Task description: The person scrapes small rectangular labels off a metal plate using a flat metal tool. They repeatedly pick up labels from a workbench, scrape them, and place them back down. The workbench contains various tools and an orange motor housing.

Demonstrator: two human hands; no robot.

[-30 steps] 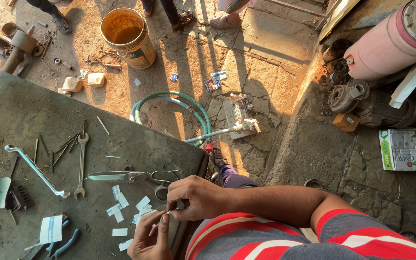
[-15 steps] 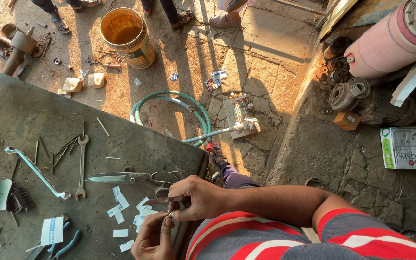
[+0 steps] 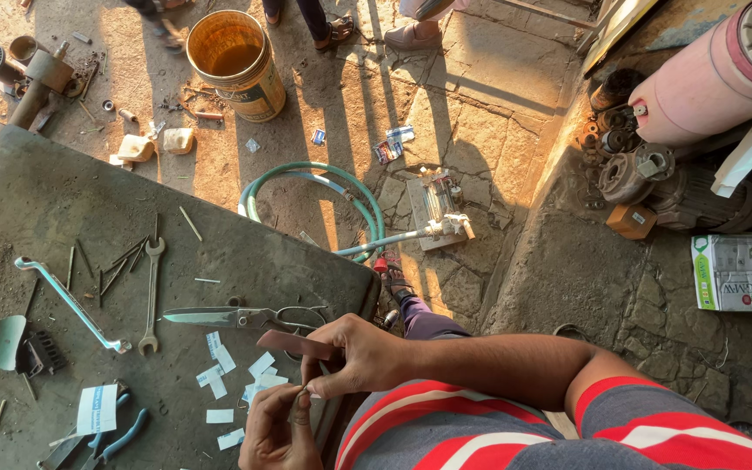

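Brown flat strip (image 3: 296, 345) between both hands (image 3: 328, 383), above paper slips (image 3: 219, 374).

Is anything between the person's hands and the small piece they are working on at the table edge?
Nothing visible. Both the left hand and the right hand already pinch the thin strip between their fingertips. The scissors and the paper slips lie on the table beside them, not in between.

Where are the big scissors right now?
Head view: the scissors lie on the grey worktable, just left of the right hand, above the white paper slips.
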